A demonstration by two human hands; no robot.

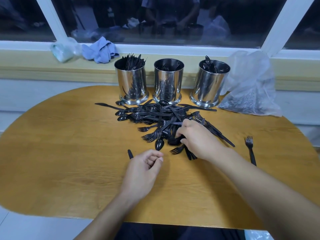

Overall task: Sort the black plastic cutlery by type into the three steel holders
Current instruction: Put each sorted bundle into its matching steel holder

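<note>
a rounded wooden table (69, 153) stood against a pale wall under a long window (155, 19), whose dark glass gave back dim reflections of the room. on the sill lay a crumpled blue cloth (99, 50) and, just left of it, a greenish plastic bag (63, 50). a larger clear plastic bag (249, 85) slumped at the right end of the table's far edge, with dark contents low inside it (too blurred to name).

three steel holders stood in a row at the far side of the table: the left holder (132, 80) with knives standing in it, the middle holder (168, 80) showing fork tines, the right holder (210, 82) showing spoon bowls. just in front of them spread the pile of black cutlery (155, 116), forks, spoons and knives tangled together. one lone fork (250, 149) lay well apart on the right, tines toward the window.

the right hand (195, 139) rested on the near side of the pile, its fingers curled down round a bunch of black pieces. the left hand (143, 168) lay on the table just short of the pile, fingers loosely curled with thumb near forefinger; a spoon (159, 144) sat just beyond its fingertips, apart from them, and a black handle end (130, 154) poked out beside its knuckles, whether gripped i could not tell.
</note>
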